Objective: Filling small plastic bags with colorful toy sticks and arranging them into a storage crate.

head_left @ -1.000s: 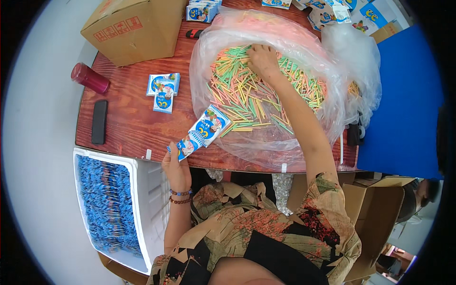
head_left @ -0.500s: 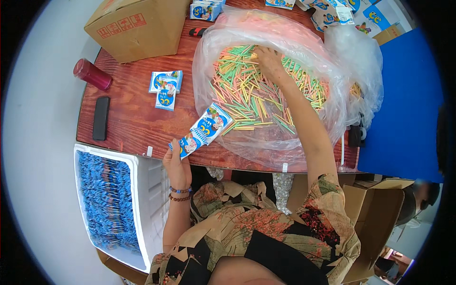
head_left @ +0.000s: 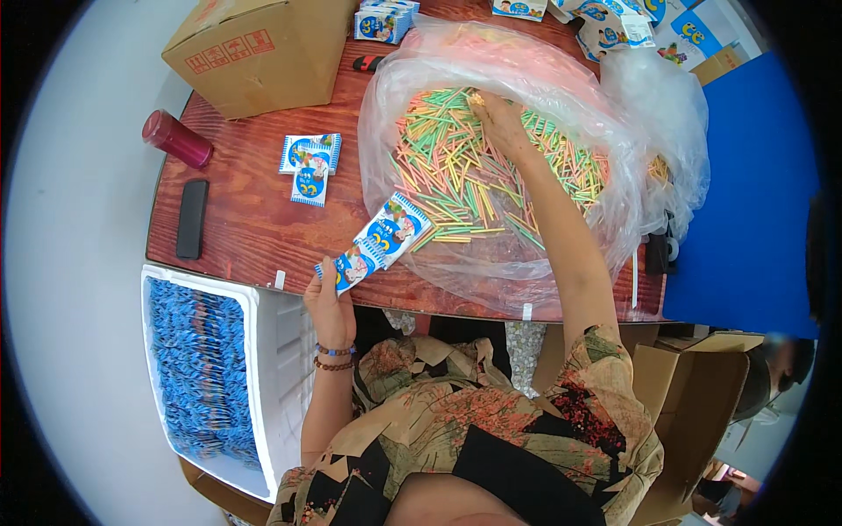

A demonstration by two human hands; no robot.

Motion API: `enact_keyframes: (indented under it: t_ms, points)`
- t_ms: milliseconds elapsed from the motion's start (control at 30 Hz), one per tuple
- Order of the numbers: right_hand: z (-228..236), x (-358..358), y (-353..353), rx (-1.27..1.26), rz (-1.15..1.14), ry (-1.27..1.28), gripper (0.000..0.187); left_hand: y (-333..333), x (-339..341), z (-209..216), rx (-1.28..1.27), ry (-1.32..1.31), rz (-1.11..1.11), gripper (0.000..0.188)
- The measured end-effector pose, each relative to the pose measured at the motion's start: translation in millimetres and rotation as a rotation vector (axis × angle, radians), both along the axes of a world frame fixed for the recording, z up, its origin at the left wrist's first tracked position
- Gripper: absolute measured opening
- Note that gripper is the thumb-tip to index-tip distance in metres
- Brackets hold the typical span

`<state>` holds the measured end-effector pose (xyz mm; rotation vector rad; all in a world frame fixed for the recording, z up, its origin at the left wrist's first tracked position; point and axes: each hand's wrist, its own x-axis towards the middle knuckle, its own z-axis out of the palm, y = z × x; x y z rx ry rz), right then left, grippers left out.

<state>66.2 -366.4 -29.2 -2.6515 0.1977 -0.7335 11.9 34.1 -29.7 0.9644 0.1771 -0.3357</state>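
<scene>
Snack packets (head_left: 395, 231): two, blue and white, overlapping, reaching from the table's front edge to the bag.
Left hand (head_left: 328, 302): pinching the packets, by the edge.
Colored sticks (head_left: 460, 180): loose in the open plastic bag (head_left: 377, 131).
Right hand (head_left: 502, 124): inside the bag's rim, fingers closed on some sticks.
Table (head_left: 250, 219): bare wood between bag and black slab (head_left: 192, 219).

Carton (head_left: 263, 74): brown cardboard; the side face bears a row of red framed handling symbols (head_left: 230, 52). Held snack packets (head_left: 395, 230): blue round emblem with letter-like yellow marks and white lettering. Loose snack packets (head_left: 310, 180) on the tabletop (head_left: 254, 210): matching print. White-and-blue panel (head_left: 688, 31), upper right: similar yellow marks. White label (head_left: 638, 29) on a nearby packet: print too small to read.
</scene>
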Motion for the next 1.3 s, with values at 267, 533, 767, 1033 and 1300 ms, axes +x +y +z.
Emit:
enact_keyframes:
  t_ms: [267, 533, 767, 1033, 1300]
  points:
    - [3.6, -0.9, -1.6, -0.033, -0.002, 0.075, 0.035, -2.0, -0.7, 3.3, 0.008, -0.003, 0.010, 0.019]
    - [-2.3, -0.8, -1.9, -0.045, -0.011, 0.020, 0.034, -0.2, -1.4, 1.8, -0.008, -0.019, 0.006, 0.019]
    - [33.1, -25.7, 24.0, 0.368, 0.050, 0.105, 0.033, 1.7, -1.1, -1.3, 0.022, 0.008, 0.016, 0.022]
    - [-16.0, -98.9, 90.0, 0.642, -0.055, -0.100, 0.034, 4.9, 4.6, -4.0, -0.047, -0.006, -0.018, 0.022]
    - [-27.8, -106.5, 103.4, 0.281, -0.028, -0.017, 0.018, 4.2, 2.5, -0.8, -0.061, 0.011, -0.009, 0.022]
